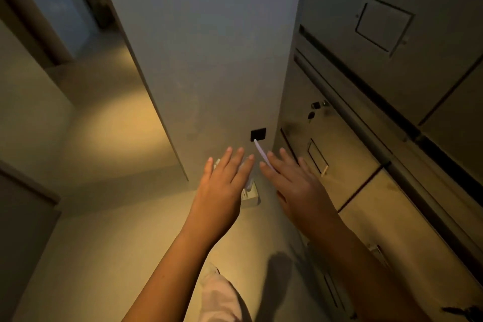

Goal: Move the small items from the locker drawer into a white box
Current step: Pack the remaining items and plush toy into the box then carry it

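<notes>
head | left grip (222,185), right grip (296,187): fingers straight | white box (250,195) partly hidden below left grip

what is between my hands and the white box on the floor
Nothing visible. The left hand is open and covers most of the box in view; the open right hand is beside it. A white cable from the wall socket runs down between the hands, near the box.
</notes>
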`<state>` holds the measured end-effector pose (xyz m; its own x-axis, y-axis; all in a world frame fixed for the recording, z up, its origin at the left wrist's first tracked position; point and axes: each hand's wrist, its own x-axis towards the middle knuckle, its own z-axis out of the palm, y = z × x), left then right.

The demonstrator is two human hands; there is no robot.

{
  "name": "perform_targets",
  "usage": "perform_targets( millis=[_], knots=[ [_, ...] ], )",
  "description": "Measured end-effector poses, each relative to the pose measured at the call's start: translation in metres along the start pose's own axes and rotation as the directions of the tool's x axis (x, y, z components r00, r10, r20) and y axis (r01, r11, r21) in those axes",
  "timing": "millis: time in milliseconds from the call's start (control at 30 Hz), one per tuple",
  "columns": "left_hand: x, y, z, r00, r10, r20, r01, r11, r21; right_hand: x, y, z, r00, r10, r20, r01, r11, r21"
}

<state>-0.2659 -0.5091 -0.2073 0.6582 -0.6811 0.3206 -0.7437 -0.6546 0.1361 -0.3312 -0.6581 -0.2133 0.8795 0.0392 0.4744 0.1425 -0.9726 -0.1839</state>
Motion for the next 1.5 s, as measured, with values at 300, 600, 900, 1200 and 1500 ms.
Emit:
perform_targets(
  millis=[300, 600, 900, 1200, 1500],
  knots=[
    [0.094, -0.12, 0.01, 0.999, -0.019, -0.043, 0.019, 1.0, -0.009, 0.141, 0.007, 0.068, 1.0, 0.017, 0.007, -0.017, 1.0, 0.003],
    [0.174, -0.215, 0.027, 0.999, -0.015, -0.046, 0.014, 1.0, -0.017, 0.25, 0.024, 0.133, 0.998, 0.013, 0.054, -0.014, 1.0, 0.013],
    [0.216, -0.231, 0.076, 0.991, -0.125, -0.041, 0.125, 0.992, 0.001, 0.286, 0.078, 0.192, 0.996, -0.074, 0.051, 0.068, 0.991, 0.114],
    [0.234, -0.247, 0.189, 0.929, -0.371, -0.001, 0.371, 0.927, -0.049, 0.282, 0.146, 0.284, 0.98, -0.139, 0.145, 0.116, 0.981, 0.159],
    [0.22, -0.27, 0.366, 0.946, -0.325, 0.01, 0.324, 0.945, 0.044, 0.232, 0.208, 0.429, 0.978, -0.127, 0.167, 0.104, 0.985, 0.138]
  ],
)
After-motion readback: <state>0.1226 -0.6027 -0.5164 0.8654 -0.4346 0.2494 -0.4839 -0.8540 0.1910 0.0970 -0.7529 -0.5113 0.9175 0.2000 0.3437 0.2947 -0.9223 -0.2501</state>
